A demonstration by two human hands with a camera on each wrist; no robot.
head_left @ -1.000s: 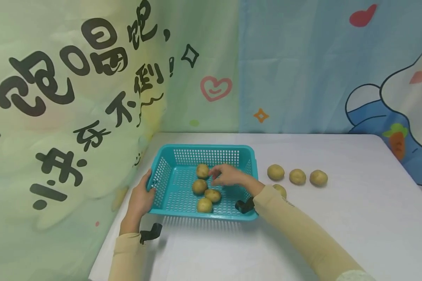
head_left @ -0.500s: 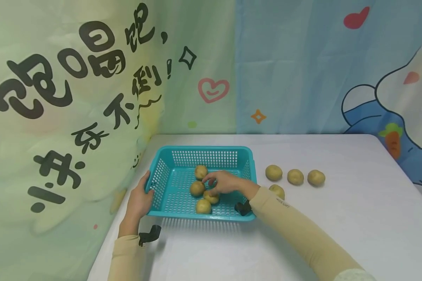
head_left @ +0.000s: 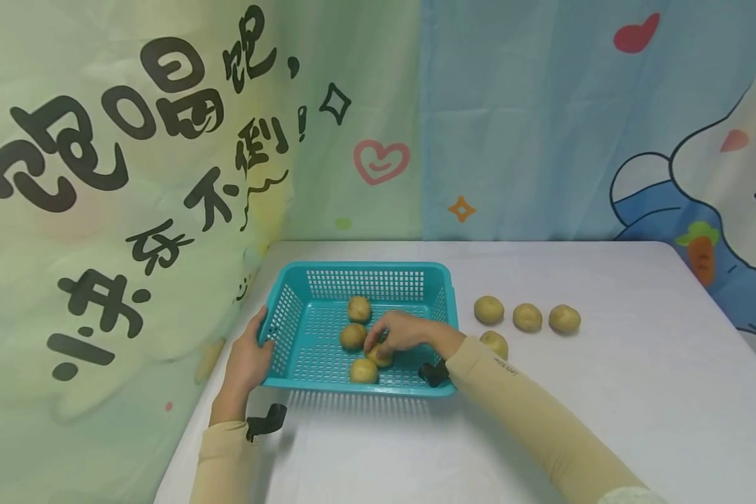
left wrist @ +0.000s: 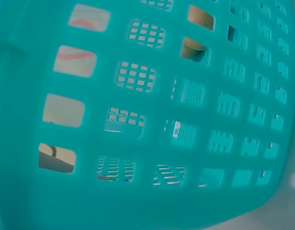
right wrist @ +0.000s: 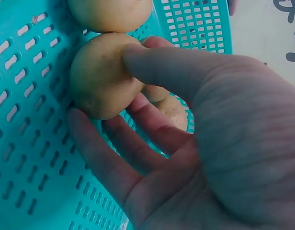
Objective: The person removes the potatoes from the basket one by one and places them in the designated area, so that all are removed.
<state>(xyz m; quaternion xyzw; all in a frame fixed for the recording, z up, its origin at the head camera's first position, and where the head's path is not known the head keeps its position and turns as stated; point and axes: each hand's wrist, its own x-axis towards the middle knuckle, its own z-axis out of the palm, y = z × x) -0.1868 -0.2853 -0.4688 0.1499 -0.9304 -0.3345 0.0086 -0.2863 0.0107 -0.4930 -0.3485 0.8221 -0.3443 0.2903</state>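
My left hand [head_left: 249, 357] grips the left rim of a turquoise plastic basket [head_left: 359, 266], thumb on the inner side. The left wrist view shows only the perforated basket wall [left wrist: 152, 196] from close by. Inside the basket my right hand [head_left: 408, 332] holds a potato [right wrist: 102, 79], the thumb on one side and the fingers curled round the other. Around it in the basket lie a front potato [head_left: 363, 371], a middle potato [head_left: 353, 337] and a back potato [head_left: 359, 309]. The front one hides part of the held potato in the head view.
Right of the basket, a row of potatoes [head_left: 527, 318] lies on the white table [head_left: 617, 399]. Another potato [head_left: 494, 343] sits nearer, partly behind the right sleeve [head_left: 529, 413]. A printed curtain [head_left: 516, 126] hangs behind the table.
My right hand has moved down and slightly left, from beside the back potato to the potato near the front, and its fingers have closed round it. The left hand stays on the basket.
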